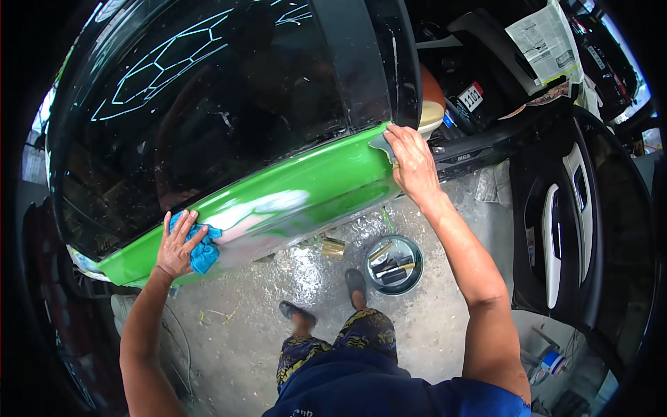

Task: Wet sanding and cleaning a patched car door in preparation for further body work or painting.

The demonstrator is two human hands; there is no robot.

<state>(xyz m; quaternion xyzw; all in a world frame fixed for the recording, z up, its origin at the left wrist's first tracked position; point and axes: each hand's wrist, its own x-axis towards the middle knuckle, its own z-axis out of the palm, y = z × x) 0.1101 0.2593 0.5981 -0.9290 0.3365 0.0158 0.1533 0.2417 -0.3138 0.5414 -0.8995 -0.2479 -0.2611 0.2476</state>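
the left hand [177,247] lies flat with its fingers spread, pressing a bunched blue cloth [201,251] against the lower left part of a green car panel [306,187]; the cloth pokes out from under the palm on its right side. the panel runs as a glossy curved band from the lower left up to the upper right, with a pale, dull patch near its middle just right of the cloth. above it sits a dark tinted window [208,104] that mirrors a web of light lines. at the panel's right end the right hand [411,161] curls over the edge, its fingers closed on a small grey pad [382,144] held against the green surface. below, on the wet concrete floor [431,320], a round dark bowl [393,264] holds a few tools, close to the person's sandalled feet. further right stands a detached black door trim with white inserts [559,229], and a folded newspaper [545,42] lies up above it.
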